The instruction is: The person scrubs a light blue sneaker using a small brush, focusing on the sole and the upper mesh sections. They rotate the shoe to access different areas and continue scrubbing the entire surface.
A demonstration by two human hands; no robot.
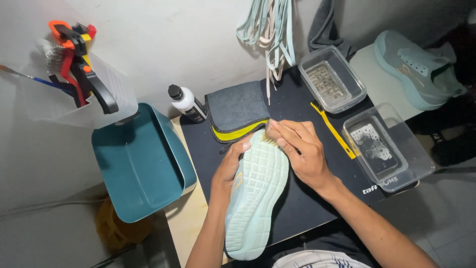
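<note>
While the shoe (pixel 255 198) lies sole-up along the middle of the dark mat (pixel 307 203), toe toward twelve o'clock and heel at six, the left hand (pixel 229 168) grasps its nine o'clock edge and the right hand (pixel 300 149) clenches a small brush (pixel 269 134) on the toe tread.

Step in hand, as judged: scrubbing the sole. Short strokes along the tread grooves, with the left hand pressing the shoe flat, should keep it from rocking; a firm hold matters most near the toe, where the sole curves up.

Edges: the heel overhangs the table's (pixel 186 228) near edge at six o'clock, so downward force there could tip it. A folded grey-and-yellow cloth (pixel 237 111) sits just beyond the toe at twelve; a bottle (pixel 187 103) stands at eleven.

Open room: bare mat at four o'clock, under the right forearm. A yellow brush (pixel 333 130) and two clear trays (pixel 331 79) (pixel 386 146) crowd one to three o'clock. A teal bin (pixel 141 164) blocks nine o'clock. A second shoe (pixel 419 67) rests well apart at two.
</note>
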